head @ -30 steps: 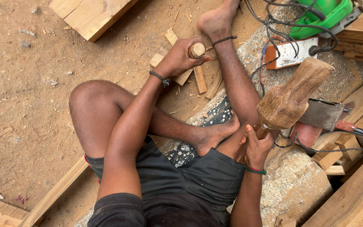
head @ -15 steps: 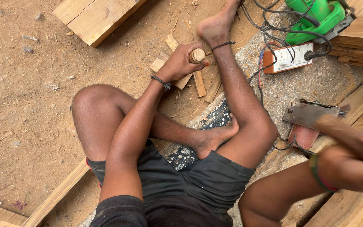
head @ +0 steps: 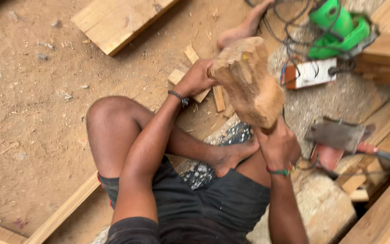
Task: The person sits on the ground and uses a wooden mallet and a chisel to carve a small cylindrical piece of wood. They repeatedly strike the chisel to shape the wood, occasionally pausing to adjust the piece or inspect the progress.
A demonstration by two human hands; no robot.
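I sit on the sandy ground with my legs folded and one foot (head: 244, 29) stretched forward. My left hand (head: 197, 79) is closed around an upright wooden tool handle, whose top is hidden under the mallet. My right hand (head: 278, 147) grips the short handle of a big, rough wooden mallet (head: 249, 86). The mallet head is blurred and lies right against my left fist. Pale wood offcuts (head: 190, 72) lie under and beside my left hand.
A green power tool (head: 335, 27) with tangled black cables and a white and orange socket box (head: 310, 72) lie at the top right. A grey metal tool (head: 337, 133) rests at the right. Planks (head: 118, 20) lie at the top, right and bottom left.
My right hand swung the mallet out to the right, then brought it back down onto the top of the handle in my left hand. The left hand stayed in place.
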